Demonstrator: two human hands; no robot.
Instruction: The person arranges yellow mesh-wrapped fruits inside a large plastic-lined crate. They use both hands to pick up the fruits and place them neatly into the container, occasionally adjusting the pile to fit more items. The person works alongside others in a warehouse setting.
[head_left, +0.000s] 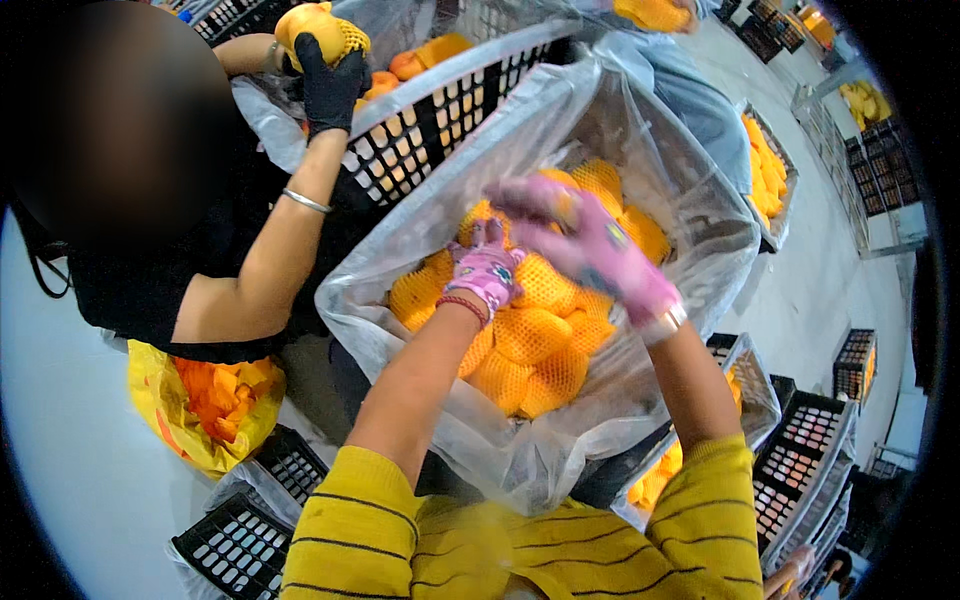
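Note:
A crate lined with clear plastic film (397, 240) stands before me, with several fruits in yellow foam net sleeves (532, 335) heaped inside. My left hand (487, 271), in a pink patterned glove, rests over the netted fruits with its fingers apart; no fruit shows in its grasp. To its right, my right hand (592, 240), in a pink glove too, is blurred above the heap. Its fingers point to the upper left, over netted fruits at the crate's far side. Whether it holds one cannot be told.
At the left, a co-worker's black-gloved hand (330, 82) holds a netted yellow fruit (315, 34) over another lined black crate (427, 124). A yellow bag (161, 397) with orange pieces lies lower left. Black crates (799, 442) stand at the right; another person's blue clothing (697, 112) is beyond my crate.

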